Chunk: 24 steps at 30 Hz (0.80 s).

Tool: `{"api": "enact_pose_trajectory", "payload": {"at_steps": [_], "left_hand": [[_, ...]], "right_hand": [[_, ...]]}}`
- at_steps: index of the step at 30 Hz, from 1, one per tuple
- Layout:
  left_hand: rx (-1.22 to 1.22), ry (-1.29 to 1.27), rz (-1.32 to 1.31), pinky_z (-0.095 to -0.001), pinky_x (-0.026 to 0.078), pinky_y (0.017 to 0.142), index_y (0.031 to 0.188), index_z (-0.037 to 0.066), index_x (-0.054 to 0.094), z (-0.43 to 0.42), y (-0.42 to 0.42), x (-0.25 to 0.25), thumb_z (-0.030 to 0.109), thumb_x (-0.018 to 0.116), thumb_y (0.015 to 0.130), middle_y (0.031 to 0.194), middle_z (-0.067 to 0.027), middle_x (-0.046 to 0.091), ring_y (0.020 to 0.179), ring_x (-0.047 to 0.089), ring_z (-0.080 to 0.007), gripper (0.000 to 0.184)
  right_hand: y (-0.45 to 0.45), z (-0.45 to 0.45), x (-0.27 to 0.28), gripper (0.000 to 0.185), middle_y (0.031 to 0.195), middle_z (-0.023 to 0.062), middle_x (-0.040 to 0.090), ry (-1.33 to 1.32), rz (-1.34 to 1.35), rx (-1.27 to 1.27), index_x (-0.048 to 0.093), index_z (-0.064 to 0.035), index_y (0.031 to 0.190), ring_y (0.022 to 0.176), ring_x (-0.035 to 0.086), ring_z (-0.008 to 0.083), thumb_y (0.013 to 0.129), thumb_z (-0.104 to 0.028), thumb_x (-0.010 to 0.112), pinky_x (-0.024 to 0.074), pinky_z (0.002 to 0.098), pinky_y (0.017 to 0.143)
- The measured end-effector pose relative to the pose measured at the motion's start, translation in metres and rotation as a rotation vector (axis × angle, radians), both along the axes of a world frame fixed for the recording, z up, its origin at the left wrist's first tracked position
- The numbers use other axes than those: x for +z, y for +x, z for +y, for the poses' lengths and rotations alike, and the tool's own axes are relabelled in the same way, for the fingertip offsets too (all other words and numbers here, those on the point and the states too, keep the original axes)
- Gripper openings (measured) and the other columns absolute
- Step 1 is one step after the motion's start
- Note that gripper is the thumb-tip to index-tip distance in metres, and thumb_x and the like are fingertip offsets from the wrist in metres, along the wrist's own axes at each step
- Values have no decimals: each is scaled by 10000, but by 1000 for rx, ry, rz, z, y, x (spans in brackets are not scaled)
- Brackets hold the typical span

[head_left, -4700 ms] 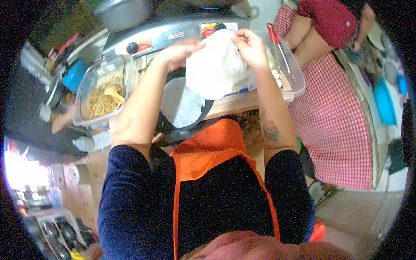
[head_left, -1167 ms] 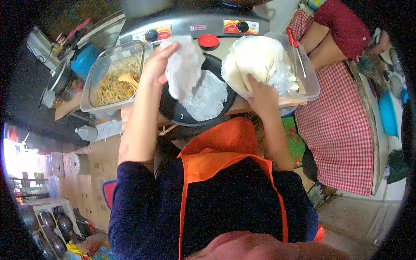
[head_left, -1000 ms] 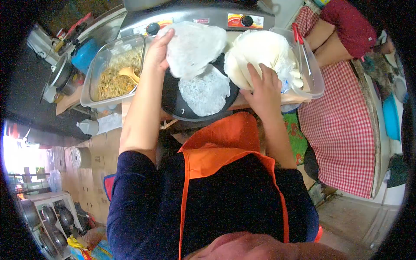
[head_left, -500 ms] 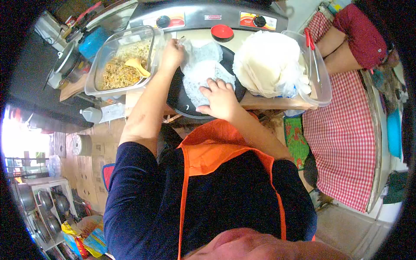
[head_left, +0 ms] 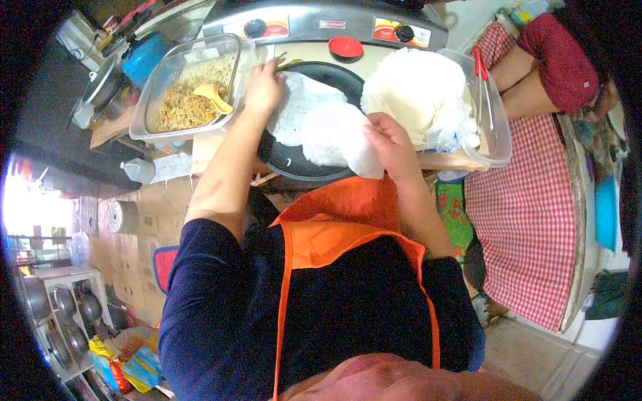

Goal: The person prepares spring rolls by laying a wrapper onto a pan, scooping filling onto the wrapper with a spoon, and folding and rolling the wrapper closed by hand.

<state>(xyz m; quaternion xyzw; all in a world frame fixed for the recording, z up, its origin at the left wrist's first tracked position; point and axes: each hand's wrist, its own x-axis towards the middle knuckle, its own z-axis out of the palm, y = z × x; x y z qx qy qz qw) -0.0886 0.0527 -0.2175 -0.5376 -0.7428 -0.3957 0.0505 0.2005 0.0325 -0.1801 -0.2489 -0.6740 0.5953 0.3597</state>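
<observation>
Moved since the previous frame: right hand [head_left: 391, 144], from flat over the black pan [head_left: 348, 79] to the pan's right edge, now with a sheet edge lifted. Right fingers are curled nearly closed, thumb and fingers pinching the edge of the near sheet [head_left: 334, 134], which is thin, white and round. Its pinched side hangs past the pan's near-right rim; the rest lies over the pan, overlapping the far sheet [head_left: 301, 100]. That second sheet is translucent and sits on the pan's left half.

Left hand [head_left: 265, 87] is at the pan's left rim, fingers bent and mostly closed, beside the far sheet's edge. Something thin and dark pokes out by the fingertips; can't tell if I grip it or the sheet.

Right of the pan: white stack [head_left: 414, 90], partly in clear plastic, and a clear tub [head_left: 500, 150] with red-handled tongs [head_left: 483, 73] leaning inside. Left of the pan: clear container [head_left: 139, 123] of shredded filling [head_left: 177, 110], yellow scoop [head_left: 212, 95] on top. Beyond the pan: red bowl [head_left: 346, 48], then stove [head_left: 338, 33]. Well right of the pan: another person's bare leg [head_left: 521, 97] and dark red shorts [head_left: 552, 73].
</observation>
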Motion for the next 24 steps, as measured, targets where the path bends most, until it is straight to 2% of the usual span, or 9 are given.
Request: {"api": "enact_pose_trajectory", "payload": {"at_steps": [2, 6, 11, 12, 14, 18, 21, 23, 24], "left_hand": [[23, 150, 269, -378, 437, 774, 1003, 84, 584, -2, 12, 10, 322, 525, 806, 978, -160, 574, 924, 547, -332, 315], [-231, -551, 282, -517, 349, 873, 1138, 135, 509, -34, 68, 22, 402, 515, 798, 1153, -150, 474, 1095, 430, -348, 432], [-487, -614, 315, -572, 115, 1006, 1286, 193, 386, -56, 49, 2, 438, 602, 725, 1405, -126, 207, 1315, 125, -310, 649], [-489, -614, 315, -572, 115, 1006, 1286, 193, 386, -61, 43, 10, 438, 602, 725, 1405, -126, 207, 1315, 125, -310, 649], [-466, -622, 289, -581, 128, 998, 1271, 172, 405, -71, 35, 22, 354, 635, 712, 1400, -120, 222, 1312, 140, -302, 631], [-349, -167, -144, -381, 351, 941, 1132, 20, 503, -68, 13, 12, 95, 522, 747, 1161, -200, 495, 1123, 439, -332, 393], [-326, -133, -93, -359, 352, 943, 1111, 18, 518, -68, 17, 14, 111, 512, 780, 1125, -196, 522, 1115, 452, -306, 344], [-409, -75, 88, -416, 326, 962, 1138, 23, 500, -64, 23, 10, 207, 544, 781, 1191, -203, 470, 1159, 409, -321, 404], [-411, -71, 84, -416, 326, 962, 1138, 23, 500, -62, 30, 8, 207, 544, 781, 1191, -203, 470, 1159, 409, -321, 404]], "right_hand": [[7, -1, 2, 158, 843, 3, 571, -178, 55, -18, 547, -27, 953, 774, 525, 94, 824, -118, 532, 423, 237, 716], [9, -5, 6, 134, 868, 5, 571, -268, 113, -11, 554, -41, 939, 802, 516, 88, 825, -106, 530, 406, 218, 739], [-8, -12, 41, 185, 929, 60, 585, 121, 130, -103, 534, -7, 1005, 895, 535, 134, 839, -79, 492, 410, 274, 822], [-14, -7, 42, 185, 929, 60, 585, 120, 130, -105, 534, -7, 1005, 895, 535, 134, 839, -79, 492, 410, 274, 822], [-28, 4, 43, 211, 988, 110, 590, 816, -98, 139, 562, -12, 1005, 942, 543, 195, 810, -78, 515, 406, 294, 852], [-51, 10, 19, 244, 1108, 146, 557, 702, -376, 605, 594, -37, 1006, 1039, 521, 239, 770, -82, 553, 412, 313, 852], [-74, 31, -11, 221, 1008, 144, 584, 545, -465, 343, 603, -46, 961, 939, 558, 271, 747, -94, 575, 444, 336, 785], [-89, 46, -25, 128, 849, 126, 577, 855, -456, -205, 613, -99, 821, 823, 563, 306, 704, -146, 596, 463, 383, 722], [-92, 50, -32, 128, 849, 126, 577, 859, -461, -206, 613, -99, 821, 823, 563, 306, 704, -146, 596, 463, 383, 722]]}}
